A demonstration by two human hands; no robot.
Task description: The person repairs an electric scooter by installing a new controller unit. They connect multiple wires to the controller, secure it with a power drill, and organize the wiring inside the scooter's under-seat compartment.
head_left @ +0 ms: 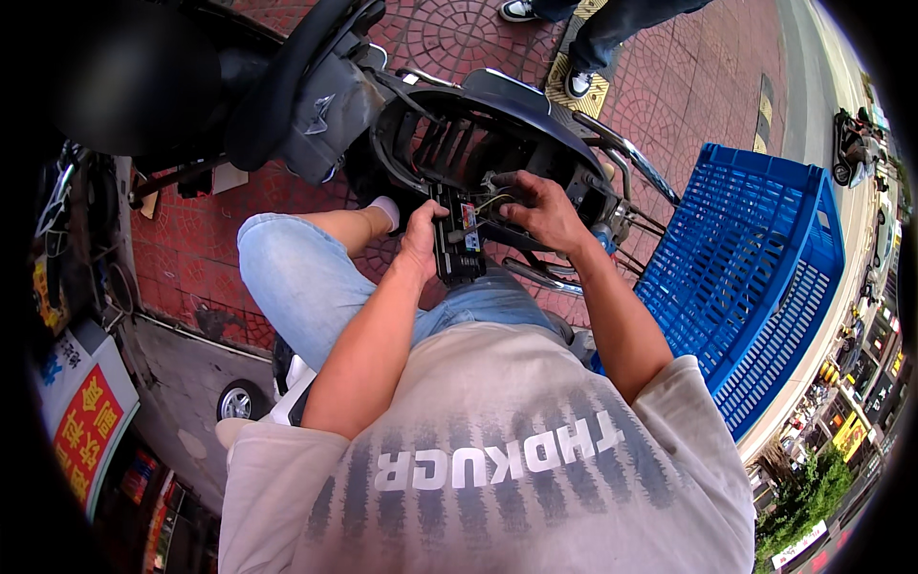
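Observation:
My left hand point(421, 234) is wrapped round the side of a black, ribbed box point(448, 254) with a coloured label, which looks like an electric scooter controller. It sits upright in front of my lap, at the edge of the scooter's opened body point(521, 115). From the box, thin wires point(493, 200), one of them yellowish, run toward my right hand point(549, 215). The fingers of that hand are bent and pinched together by the wire ends, beside a dark grey piece point(501, 180). What exactly lies between the fingertips is too small to make out.
At the right stands a large blue plastic crate point(732, 258), close to my right arm. Chrome bars point(631, 158) stick out from the scooter. Its dark seat point(296, 86) is at the upper left. Another person's legs point(612, 38) stand on the red paving beyond. A small wheel point(241, 400) is behind me.

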